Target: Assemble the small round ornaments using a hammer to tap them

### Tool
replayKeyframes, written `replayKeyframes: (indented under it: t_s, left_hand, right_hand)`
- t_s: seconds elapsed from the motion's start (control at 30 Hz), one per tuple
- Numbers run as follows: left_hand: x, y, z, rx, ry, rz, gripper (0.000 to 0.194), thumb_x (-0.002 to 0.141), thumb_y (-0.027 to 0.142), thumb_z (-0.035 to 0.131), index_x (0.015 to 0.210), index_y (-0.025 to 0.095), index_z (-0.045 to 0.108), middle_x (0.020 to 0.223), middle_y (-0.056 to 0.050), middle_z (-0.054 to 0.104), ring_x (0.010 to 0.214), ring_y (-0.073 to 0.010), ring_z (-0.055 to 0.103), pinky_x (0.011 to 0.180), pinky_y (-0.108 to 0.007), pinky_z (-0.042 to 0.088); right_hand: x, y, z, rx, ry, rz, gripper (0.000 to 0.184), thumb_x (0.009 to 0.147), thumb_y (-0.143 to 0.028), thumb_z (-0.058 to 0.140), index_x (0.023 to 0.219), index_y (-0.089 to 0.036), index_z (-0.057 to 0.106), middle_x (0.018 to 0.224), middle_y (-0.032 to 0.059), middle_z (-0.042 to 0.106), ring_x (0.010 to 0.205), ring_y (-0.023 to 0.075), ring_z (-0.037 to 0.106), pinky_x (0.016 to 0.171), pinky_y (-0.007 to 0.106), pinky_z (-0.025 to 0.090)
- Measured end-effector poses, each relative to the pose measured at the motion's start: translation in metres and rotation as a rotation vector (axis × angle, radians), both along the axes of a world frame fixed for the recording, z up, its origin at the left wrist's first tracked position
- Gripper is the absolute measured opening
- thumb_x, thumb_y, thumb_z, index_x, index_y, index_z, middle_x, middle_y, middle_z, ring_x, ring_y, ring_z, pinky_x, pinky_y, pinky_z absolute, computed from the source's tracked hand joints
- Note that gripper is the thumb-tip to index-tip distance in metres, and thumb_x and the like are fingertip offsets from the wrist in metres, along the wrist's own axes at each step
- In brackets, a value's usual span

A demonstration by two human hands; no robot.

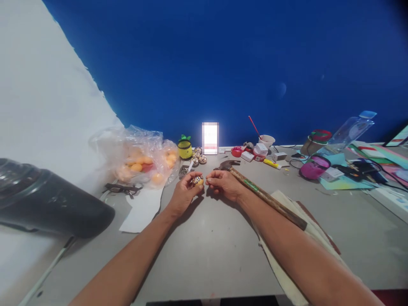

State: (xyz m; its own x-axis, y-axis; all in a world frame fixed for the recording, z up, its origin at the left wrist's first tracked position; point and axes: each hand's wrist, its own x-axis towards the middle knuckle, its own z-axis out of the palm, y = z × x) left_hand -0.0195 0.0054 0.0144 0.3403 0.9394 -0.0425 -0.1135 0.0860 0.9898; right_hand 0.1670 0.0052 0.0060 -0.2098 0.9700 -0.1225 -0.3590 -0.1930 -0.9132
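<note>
My left hand (pixel 184 193) is closed around a small orange ball (pixel 198 180) partly covered with shiny metallic studs. Just to its right, my right hand (pixel 225 185) has thumb and forefinger pinched together, and whatever lies between them is too small to make out. A small box of shiny metal bits (pixel 184 171) sits behind my left hand. Beyond it lie several studded, shiny balls (pixel 198 157). Beside my right forearm is a claw hammer (pixel 267 195) with a wooden handle, its head just behind my right hand.
At the left are a plastic bag of orange balls (pixel 137 159), eyeglasses (pixel 123 189), white paper (pixel 143 212) and a large dark cylinder (pixel 63 204). A bright screen (pixel 210 138) stands against the blue wall. Rightward are a white cup (pixel 267 141), a yellow tube (pixel 272 163) and a tilted bottle (pixel 349 131).
</note>
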Motion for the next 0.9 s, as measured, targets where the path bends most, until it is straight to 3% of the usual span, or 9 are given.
replayKeyframes:
  t_s: [0.13, 0.27, 0.43, 0.6, 0.73, 0.9]
  left_hand:
    - [0.001, 0.001, 0.000, -0.053, -0.098, -0.002, 0.046, 0.079, 0.037, 0.085, 0.116, 0.021, 0.063, 0.096, -0.002, 0.071, 0.076, -0.0126, 0.067, 0.072, -0.028, 0.055]
    - [-0.002, 0.004, 0.001, -0.141, -0.247, -0.057, 0.053, 0.074, 0.029, 0.090, 0.120, 0.021, 0.067, 0.104, -0.005, 0.072, 0.079, -0.0124, 0.067, 0.069, -0.024, 0.054]
    - [-0.008, 0.009, 0.001, -0.268, -0.375, -0.107, 0.050, 0.076, 0.022, 0.089, 0.122, 0.018, 0.069, 0.088, -0.003, 0.071, 0.071, -0.0125, 0.066, 0.065, -0.023, 0.054]
    - [-0.009, 0.009, 0.002, -0.345, -0.424, -0.117, 0.047, 0.083, 0.013, 0.081, 0.127, 0.017, 0.067, 0.091, -0.008, 0.075, 0.076, -0.0161, 0.071, 0.066, -0.025, 0.057]
    - [-0.010, 0.010, 0.003, -0.363, -0.447, -0.111, 0.036, 0.084, 0.008, 0.077, 0.118, 0.016, 0.068, 0.088, -0.007, 0.075, 0.075, -0.0164, 0.073, 0.067, -0.025, 0.060]
    - [-0.010, 0.011, 0.003, -0.358, -0.447, -0.082, 0.037, 0.090, 0.012, 0.073, 0.126, 0.018, 0.066, 0.111, -0.011, 0.077, 0.082, -0.0189, 0.076, 0.069, -0.028, 0.063]
  right_hand:
    - [0.001, -0.001, 0.000, 0.020, 0.006, 0.024, 0.048, 0.056, -0.047, 0.098, 0.076, -0.016, 0.067, 0.074, 0.0016, 0.070, 0.057, 0.0079, 0.053, 0.046, 0.018, 0.034]
    - [0.002, 0.001, 0.000, 0.011, 0.048, 0.003, 0.049, 0.054, -0.046, 0.100, 0.075, -0.016, 0.066, 0.078, 0.0014, 0.071, 0.055, 0.0063, 0.052, 0.045, 0.018, 0.035]
    - [0.004, 0.003, -0.002, 0.013, 0.075, 0.014, 0.046, 0.057, -0.042, 0.100, 0.077, -0.017, 0.066, 0.077, 0.0012, 0.071, 0.055, 0.0072, 0.053, 0.044, 0.018, 0.035]
    - [0.004, 0.003, -0.005, 0.028, 0.108, 0.025, 0.045, 0.059, -0.041, 0.100, 0.076, -0.017, 0.067, 0.078, 0.0005, 0.070, 0.055, 0.0066, 0.053, 0.044, 0.017, 0.035]
    - [0.004, 0.003, -0.006, 0.038, 0.111, 0.016, 0.044, 0.059, -0.040, 0.100, 0.076, -0.017, 0.067, 0.077, 0.0004, 0.069, 0.057, 0.0072, 0.053, 0.045, 0.017, 0.035]
    - [0.005, 0.004, -0.006, 0.038, 0.095, 0.027, 0.044, 0.061, -0.040, 0.100, 0.078, -0.017, 0.067, 0.079, 0.0003, 0.069, 0.056, 0.0066, 0.051, 0.046, 0.018, 0.036]
